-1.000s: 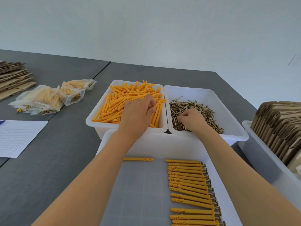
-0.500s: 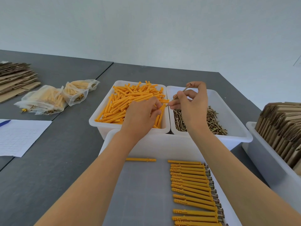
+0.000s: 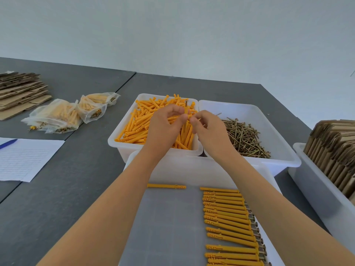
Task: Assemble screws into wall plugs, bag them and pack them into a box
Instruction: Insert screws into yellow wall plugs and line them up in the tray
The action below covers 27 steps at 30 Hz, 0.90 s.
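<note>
My left hand point(image 3: 165, 129) pinches an orange wall plug point(image 3: 186, 111) upright over the white bin of orange plugs point(image 3: 123, 135). A screw head point(image 3: 186, 102) sticks out of the plug's top. My right hand point(image 3: 210, 131) has curled fingers, and its thumb and fingertips meet the same plug beside my left thumb. The white bin to the right point(image 3: 272, 123) holds a pile of brass screws point(image 3: 245, 137). In the near tray point(image 3: 192, 169) lies a row of assembled plugs with screws point(image 3: 226, 217) and one single plug point(image 3: 166, 186).
Filled clear bags point(image 3: 57, 118) lie on the grey table at left, behind them a stack of flat cardboard point(image 3: 19, 91). A lined sheet point(image 3: 25, 160) with a blue pen point(image 3: 8, 143) is at the left edge. At right, a white bin holds folded cardboard boxes point(image 3: 334, 143).
My right hand lifted a screw out of the screw bin and brought it left to the plug. My left hand raised a plug from the pile, and both hands now meet.
</note>
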{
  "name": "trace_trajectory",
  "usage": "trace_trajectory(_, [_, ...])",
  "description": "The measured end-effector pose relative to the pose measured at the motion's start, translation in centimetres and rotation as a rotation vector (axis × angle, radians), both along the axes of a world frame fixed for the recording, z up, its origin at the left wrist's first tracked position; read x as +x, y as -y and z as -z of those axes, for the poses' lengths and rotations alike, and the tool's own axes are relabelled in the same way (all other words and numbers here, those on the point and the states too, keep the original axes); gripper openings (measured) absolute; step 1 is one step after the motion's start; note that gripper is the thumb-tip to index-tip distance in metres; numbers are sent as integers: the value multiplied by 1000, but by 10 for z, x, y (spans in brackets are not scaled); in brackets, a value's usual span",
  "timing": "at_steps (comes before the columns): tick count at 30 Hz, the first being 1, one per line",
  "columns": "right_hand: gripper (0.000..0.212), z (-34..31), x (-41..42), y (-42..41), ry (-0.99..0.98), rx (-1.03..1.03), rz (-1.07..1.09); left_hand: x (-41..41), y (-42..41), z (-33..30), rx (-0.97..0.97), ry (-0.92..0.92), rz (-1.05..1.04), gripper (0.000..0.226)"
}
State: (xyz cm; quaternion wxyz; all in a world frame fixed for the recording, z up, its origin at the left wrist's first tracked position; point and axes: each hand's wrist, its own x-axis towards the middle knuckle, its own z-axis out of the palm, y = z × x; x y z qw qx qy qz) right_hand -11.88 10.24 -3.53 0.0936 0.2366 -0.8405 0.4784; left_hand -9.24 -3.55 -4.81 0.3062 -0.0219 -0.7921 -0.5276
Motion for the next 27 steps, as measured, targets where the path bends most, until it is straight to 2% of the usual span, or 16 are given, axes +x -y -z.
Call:
trace_trajectory(4, [26,-3,5,3,3,49,-64,-1,2,-4,165,106,148,8])
trace_trajectory(6, [29,-10,10,4,16,37,-98,1,3,-6,257,124,259,17])
trace_trajectory(9, [22,-28,20,2,167,47,-249,0,6,-11,466,211,228,30])
trace_trajectory(11, [18,-38,30,2,302,237,-456,-1,11,-13,567,244,180,35])
trace_trajectory(13, [15,-36,46,8,426,593,-635,1,16,-14,658,236,182,32])
trace_trajectory(15, [18,-16,64,19,473,997,-677,3,16,-15,666,242,192,29])
trace_trajectory(17, [16,8,79,32,256,1265,-612,4,14,-15,645,267,188,28])
trace_trajectory(18, [12,18,85,37,120,1274,-580,3,13,-14,633,278,184,27])
trace_trajectory(20, [12,30,91,44,-11,1202,-547,3,13,-14,615,286,184,27])
trace_trajectory(23, [32,38,87,50,-94,1141,-526,2,14,-14,633,285,192,27])
trace_trajectory(27, [26,41,82,52,-171,1142,-492,1,14,-12,616,285,194,28])
